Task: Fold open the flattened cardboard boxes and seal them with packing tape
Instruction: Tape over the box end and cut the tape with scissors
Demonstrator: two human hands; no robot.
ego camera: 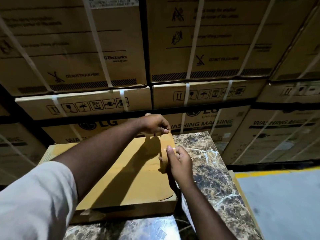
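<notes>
A low brown cardboard box [131, 174] lies on a marble-patterned table [211, 163], its top flaps meeting at a seam near the right edge. My right hand [180, 163] grips a roll of brown packing tape [165, 153] upright at the box's right side. My left hand [155, 124] reaches across the box and pinches the free end of the tape strip [170, 135], which is pulled up a short way from the roll.
Tall stacked washing machine cartons [199, 49] bound with white straps form a wall right behind the table. A grey floor with a yellow line [270, 172] shows at the right. My white sleeve [34, 201] fills the lower left.
</notes>
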